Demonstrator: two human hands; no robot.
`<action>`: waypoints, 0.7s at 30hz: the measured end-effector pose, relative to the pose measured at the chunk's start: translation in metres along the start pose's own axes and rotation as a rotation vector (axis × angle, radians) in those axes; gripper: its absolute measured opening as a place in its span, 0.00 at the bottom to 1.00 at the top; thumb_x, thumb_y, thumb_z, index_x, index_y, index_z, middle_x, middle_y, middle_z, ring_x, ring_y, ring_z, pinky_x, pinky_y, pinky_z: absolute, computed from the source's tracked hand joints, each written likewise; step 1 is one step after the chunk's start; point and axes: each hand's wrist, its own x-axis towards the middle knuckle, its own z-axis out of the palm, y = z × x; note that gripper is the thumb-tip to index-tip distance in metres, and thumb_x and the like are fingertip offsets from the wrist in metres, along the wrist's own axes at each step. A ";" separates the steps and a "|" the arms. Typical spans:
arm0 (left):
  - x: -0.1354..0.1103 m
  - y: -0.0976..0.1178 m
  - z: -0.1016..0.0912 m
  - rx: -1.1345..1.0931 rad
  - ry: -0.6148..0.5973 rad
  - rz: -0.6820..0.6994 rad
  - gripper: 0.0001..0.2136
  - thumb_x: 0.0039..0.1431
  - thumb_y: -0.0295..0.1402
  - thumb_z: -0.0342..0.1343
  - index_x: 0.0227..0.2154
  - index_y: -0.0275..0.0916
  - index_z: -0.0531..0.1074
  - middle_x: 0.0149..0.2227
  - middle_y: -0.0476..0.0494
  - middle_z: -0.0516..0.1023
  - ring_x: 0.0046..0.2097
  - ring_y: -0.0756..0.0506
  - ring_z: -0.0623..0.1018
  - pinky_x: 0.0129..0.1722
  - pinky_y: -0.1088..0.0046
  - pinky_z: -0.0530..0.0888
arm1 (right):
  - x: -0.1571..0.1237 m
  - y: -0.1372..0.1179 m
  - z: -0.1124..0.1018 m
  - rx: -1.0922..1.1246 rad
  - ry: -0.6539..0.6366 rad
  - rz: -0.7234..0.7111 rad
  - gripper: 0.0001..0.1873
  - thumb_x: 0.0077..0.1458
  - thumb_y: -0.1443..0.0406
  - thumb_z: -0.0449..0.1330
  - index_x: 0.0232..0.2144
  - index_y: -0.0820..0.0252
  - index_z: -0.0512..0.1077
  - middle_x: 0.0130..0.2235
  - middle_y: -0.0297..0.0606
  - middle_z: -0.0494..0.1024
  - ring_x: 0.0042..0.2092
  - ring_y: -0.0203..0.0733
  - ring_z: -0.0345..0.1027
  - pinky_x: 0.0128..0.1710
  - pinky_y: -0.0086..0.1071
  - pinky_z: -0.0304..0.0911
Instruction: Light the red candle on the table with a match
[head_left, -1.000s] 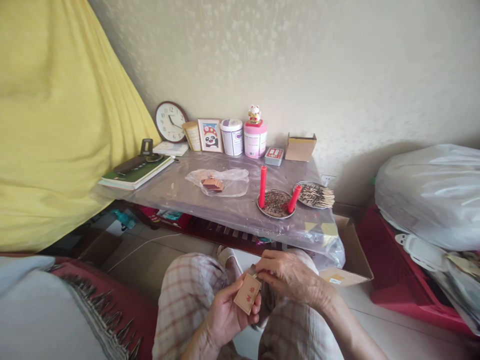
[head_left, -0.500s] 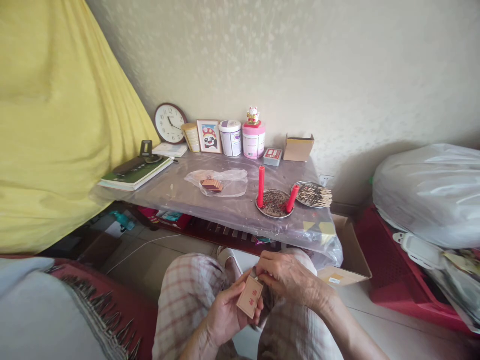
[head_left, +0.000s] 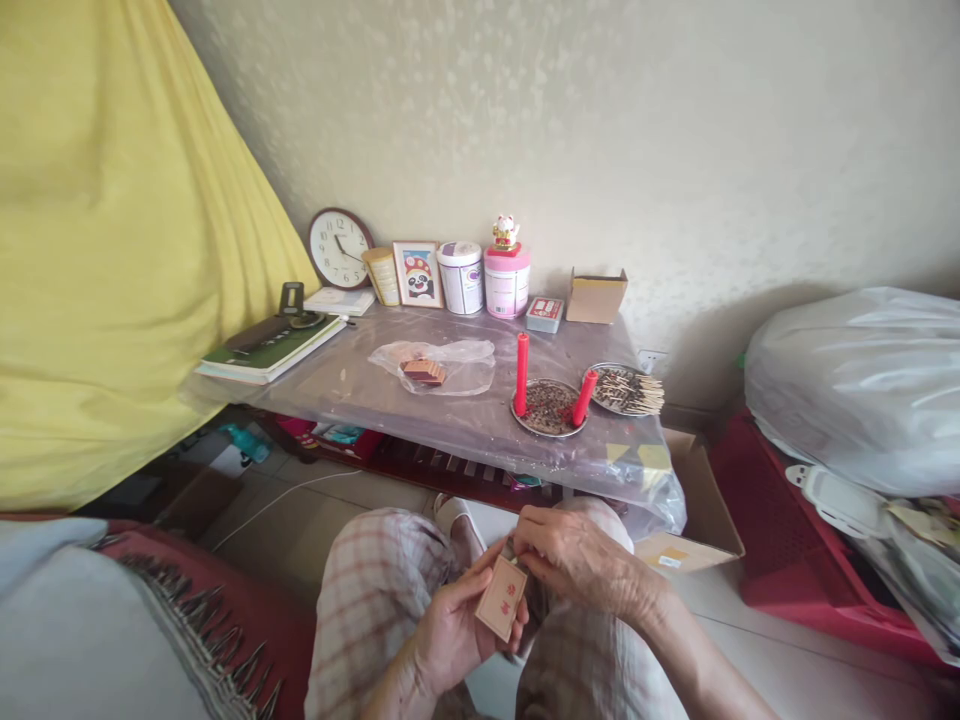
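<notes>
Small box (head_left: 502,597), tan w/ red print, held over lap, below worktop (head_left: 390,395) front edge. L hand (head_left: 454,630): grip closed round box from underneath. R hand (head_left: 581,555): fingertips pinched at box's top end; what's pinched not visible. On worktop: two red candles (head_left: 521,373) in dish (head_left: 546,408), sticks plate (head_left: 626,390) beside, bagged item (head_left: 439,365), clock (head_left: 340,247) at wall.

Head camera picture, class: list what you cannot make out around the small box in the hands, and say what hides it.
1. Head view: the top end of the small box is covered by the right hand, so whether it is open is hidden.
2. Whatever the right fingers pinch is too small to tell.
3. The red print on the box is too small to read.
4. The left hand hides the box's back.
</notes>
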 end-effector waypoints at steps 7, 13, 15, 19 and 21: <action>0.002 -0.001 0.000 0.032 -0.002 0.012 0.29 0.62 0.34 0.45 0.65 0.39 0.46 0.29 0.37 0.83 0.28 0.45 0.80 0.27 0.71 0.68 | -0.002 -0.001 0.001 0.002 0.001 -0.015 0.06 0.58 0.72 0.54 0.30 0.59 0.69 0.35 0.33 0.74 0.33 0.34 0.66 0.30 0.28 0.54; 0.001 0.005 0.004 0.080 0.006 0.011 0.30 0.63 0.32 0.42 0.66 0.39 0.41 0.30 0.37 0.83 0.30 0.45 0.80 0.29 0.71 0.69 | -0.005 0.001 -0.004 -0.011 0.020 0.055 0.05 0.55 0.72 0.54 0.32 0.59 0.69 0.34 0.34 0.74 0.30 0.35 0.65 0.28 0.29 0.52; 0.000 0.007 0.006 0.094 -0.003 0.024 0.29 0.63 0.33 0.41 0.66 0.41 0.42 0.31 0.37 0.83 0.30 0.46 0.80 0.30 0.71 0.68 | -0.007 0.006 -0.006 0.031 0.052 0.124 0.06 0.54 0.72 0.54 0.31 0.59 0.69 0.32 0.32 0.74 0.29 0.35 0.64 0.28 0.29 0.53; -0.004 0.013 0.009 0.104 -0.025 0.065 0.28 0.64 0.33 0.41 0.66 0.43 0.43 0.33 0.38 0.82 0.32 0.46 0.80 0.32 0.71 0.69 | -0.014 0.021 -0.002 0.301 0.240 0.241 0.07 0.56 0.71 0.54 0.31 0.57 0.70 0.32 0.32 0.75 0.32 0.35 0.67 0.32 0.28 0.60; -0.005 0.017 0.012 0.097 -0.034 0.079 0.28 0.64 0.33 0.41 0.66 0.44 0.43 0.34 0.38 0.82 0.33 0.46 0.80 0.32 0.70 0.70 | -0.017 0.027 0.005 0.490 0.401 0.281 0.06 0.59 0.67 0.54 0.36 0.57 0.71 0.34 0.34 0.77 0.33 0.37 0.70 0.35 0.30 0.65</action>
